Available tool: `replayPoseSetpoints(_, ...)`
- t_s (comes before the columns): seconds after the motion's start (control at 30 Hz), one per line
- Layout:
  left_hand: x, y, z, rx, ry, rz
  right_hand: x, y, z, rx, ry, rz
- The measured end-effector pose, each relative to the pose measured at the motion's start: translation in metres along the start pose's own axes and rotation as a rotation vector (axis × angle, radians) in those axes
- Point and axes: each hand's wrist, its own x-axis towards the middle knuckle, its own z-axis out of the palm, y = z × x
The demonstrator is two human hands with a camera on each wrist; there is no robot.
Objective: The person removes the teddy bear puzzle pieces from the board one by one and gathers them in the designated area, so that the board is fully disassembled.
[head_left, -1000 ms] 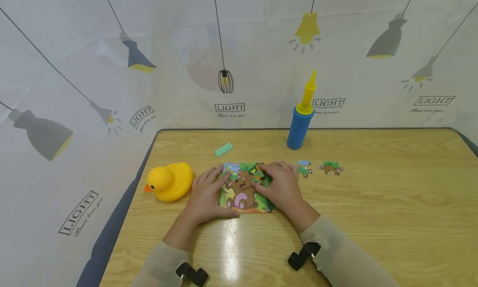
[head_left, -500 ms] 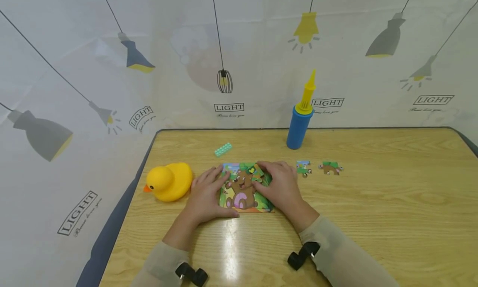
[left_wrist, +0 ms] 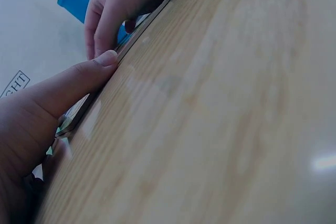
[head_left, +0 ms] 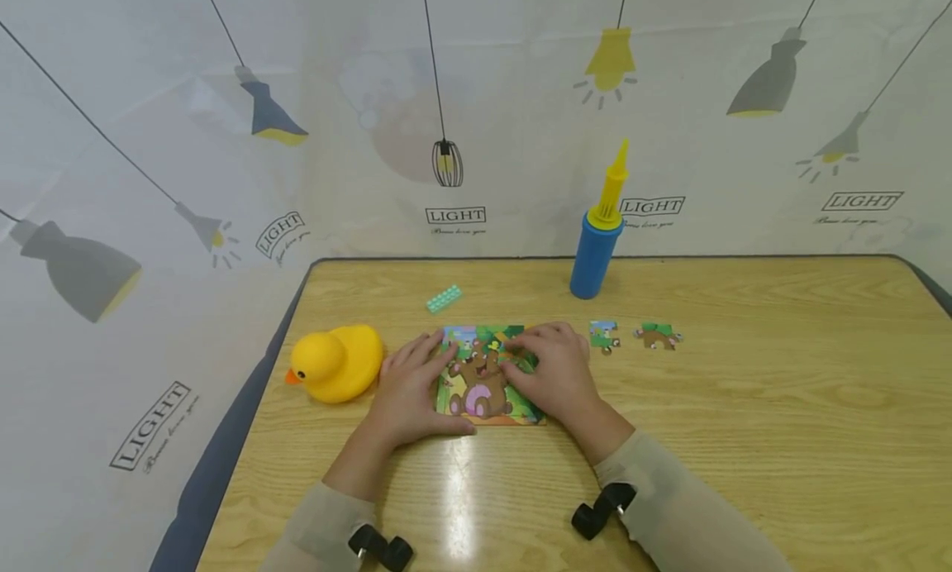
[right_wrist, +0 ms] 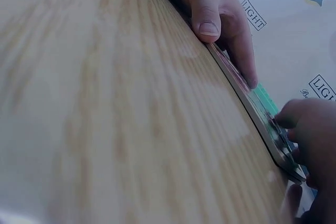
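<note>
Between both hands lay the puzzle [head_left: 485,378] on the desk [head_left: 744,407]: left hand [head_left: 407,388] flat, steadying its edge, right hand [head_left: 558,374] pressing relaxed fingers on top.

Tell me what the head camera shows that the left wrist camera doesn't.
Only the head view shows the yellow duck, the mint brick, two loose puzzle pieces and the puzzle's bear picture.

Only the left wrist view shows the left thumb tip pressed against the thin near edge of the puzzle board, seen edge-on.

Both show the left hand, the right hand, the bear puzzle, the blue pump and the wooden table.
</note>
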Motion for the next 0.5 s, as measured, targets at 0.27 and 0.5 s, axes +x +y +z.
replayPoseSetpoints(0.27, 0.0, -0.002, 0.001, 0.004, 0.013, 0.0, 0.002, -0.013, 0.001, 0.035, 0.006, 0.082)
replayPoseSetpoints(0.5, 0.001, -0.001, 0.002, -0.004, 0.01, 0.002, 0.003, -0.014, 0.001, 0.124, -0.045, 0.19)
